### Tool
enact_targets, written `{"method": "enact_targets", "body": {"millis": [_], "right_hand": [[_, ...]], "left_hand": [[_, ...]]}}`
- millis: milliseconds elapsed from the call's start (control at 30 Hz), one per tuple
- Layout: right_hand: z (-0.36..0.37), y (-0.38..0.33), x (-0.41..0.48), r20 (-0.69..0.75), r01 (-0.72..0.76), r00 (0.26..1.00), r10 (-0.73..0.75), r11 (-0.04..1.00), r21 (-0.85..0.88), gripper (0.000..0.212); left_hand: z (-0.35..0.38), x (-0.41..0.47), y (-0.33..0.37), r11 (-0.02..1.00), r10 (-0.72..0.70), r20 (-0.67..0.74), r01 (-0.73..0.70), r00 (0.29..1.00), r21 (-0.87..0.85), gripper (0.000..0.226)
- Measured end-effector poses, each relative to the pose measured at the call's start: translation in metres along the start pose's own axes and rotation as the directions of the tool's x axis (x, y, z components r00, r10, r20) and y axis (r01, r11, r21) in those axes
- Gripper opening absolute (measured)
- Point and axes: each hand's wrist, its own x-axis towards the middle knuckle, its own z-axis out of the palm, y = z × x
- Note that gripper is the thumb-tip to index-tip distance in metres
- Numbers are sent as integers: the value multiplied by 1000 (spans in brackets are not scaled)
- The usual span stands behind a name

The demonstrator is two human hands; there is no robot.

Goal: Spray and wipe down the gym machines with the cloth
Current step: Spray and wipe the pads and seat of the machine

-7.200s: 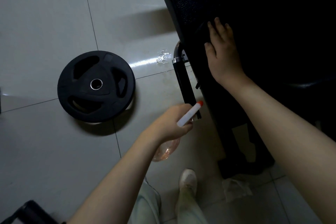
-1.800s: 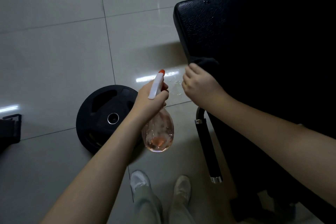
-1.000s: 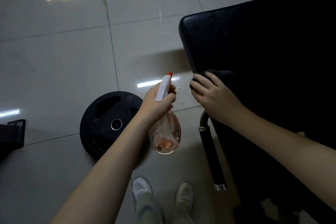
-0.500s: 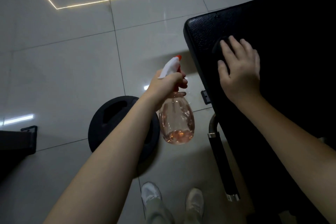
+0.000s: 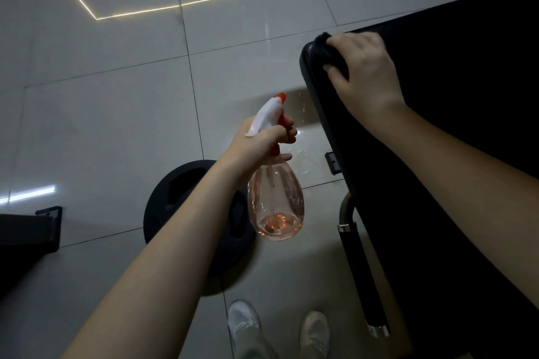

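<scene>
A black padded bench (image 5: 455,73) of a gym machine fills the right side. My right hand (image 5: 366,73) presses a dark cloth (image 5: 322,48) onto the pad's far left corner; most of the cloth is hidden under my fingers. My left hand (image 5: 262,137) grips the neck of a clear pinkish spray bottle (image 5: 275,201) with a white and red trigger head, held upright over the floor to the left of the bench. A little liquid lies in the bottle's bottom.
A black weight plate (image 5: 186,213) lies flat on the tiled floor under my left forearm. A black handle with chrome ends (image 5: 361,271) sticks out beside the bench. Another dark machine part (image 5: 26,230) sits at the left edge. My white shoes (image 5: 245,320) are below. Wet drops (image 5: 303,154) spot the floor.
My right hand has slid the cloth up the pad from its left edge to the far corner. The bottle has stayed upright in my left hand and shifted slightly.
</scene>
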Motion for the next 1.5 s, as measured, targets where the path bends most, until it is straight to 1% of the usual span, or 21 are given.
{"method": "enact_targets", "body": {"millis": [100, 200, 233, 300, 367, 433, 500, 667, 767, 833, 900, 1000, 1067, 1133, 1200, 1233, 1300, 1367, 1400, 1433, 1500], "right_hand": [[-2, -4, 11, -17, 52, 999, -52, 998, 25, 32], [13, -15, 28, 107, 283, 956, -272, 952, -116, 33], [21, -16, 30, 182, 366, 925, -332, 909, -200, 33], [30, -16, 30, 358, 463, 869, -341, 816, -347, 26], [34, -17, 31, 463, 558, 810, -359, 716, -420, 16], [34, -23, 34, 534, 625, 770, -349, 583, -519, 14], [36, -29, 40, 608, 686, 720, -333, 470, -555, 22], [36, -30, 17, 674, 756, 654, -343, 306, -578, 24], [37, -27, -9, 762, 802, 588, -270, 313, -508, 24], [32, -27, -26, 791, 828, 548, -273, 309, -467, 23], [33, -21, -45, 779, 826, 545, -309, 359, -435, 17], [25, -13, -67, 716, 795, 584, -381, 447, -411, 6], [19, -6, -84, 636, 747, 641, -429, 540, -389, 5], [11, -3, -101, 456, 643, 745, -486, 705, -300, 11], [-3, 2, -109, 221, 501, 862, -455, 832, -239, 12], [-12, 5, -106, 100, 400, 916, -387, 886, -233, 10], [-23, 18, -95, -92, 47, 994, -65, 983, -179, 18], [-23, 32, -89, -72, -310, 949, 307, 950, -40, 43], [-19, 37, -92, -4, -393, 919, 393, 919, -26, 53], [-15, 41, -97, 60, -402, 912, 405, 914, -62, 59], [-14, 49, -103, 142, -343, 922, 361, 929, -136, 63]], "left_hand": [[-4, -3, -5, 1000, 17, -4, -17, 1000, 8, 24], [-8, -5, -11, 1000, 25, -34, -25, 999, 3, 19], [-9, -6, -13, 1000, 18, -44, -18, 999, 3, 15], [-10, -7, -16, 1000, -1, -50, 1, 999, 12, 12], [-13, -9, -19, 1000, -18, -44, 19, 999, 15, 12], [-14, -11, -20, 999, -25, -43, 26, 999, 25, 14], [-14, -12, -20, 999, -33, -55, 34, 998, 23, 12], [-12, -21, -17, 999, -27, -56, 29, 998, 30, 13], [-11, -28, -16, 999, -30, -70, 33, 997, 39, 14], [-11, -32, -17, 998, -30, -69, 33, 997, 49, 15], [-12, -35, -17, 998, -33, -67, 36, 997, 58, 14], [-12, -40, -19, 997, -26, -65, 31, 998, 74, 12], [-9, -43, -20, 997, -29, -54, 33, 998, 76, 12], [-5, -46, -20, 997, -28, -39, 31, 999, 71, 11], [2, -48, -17, 996, -15, -19, 16, 1000, 89, 15], [6, -48, -16, 995, -8, -14, 10, 1000, 95, 21], [14, -46, -11, 995, 0, -6, 0, 1000, 99, 24], [25, -42, -4, 993, 15, -10, -14, 1000, 116, 19], [31, -41, 0, 991, 24, -22, -21, 999, 131, 17], [36, -39, 4, 987, 40, -34, -34, 999, 159, 16], [47, -35, 14, 969, 96, -42, -83, 995, 234, 11]]}}
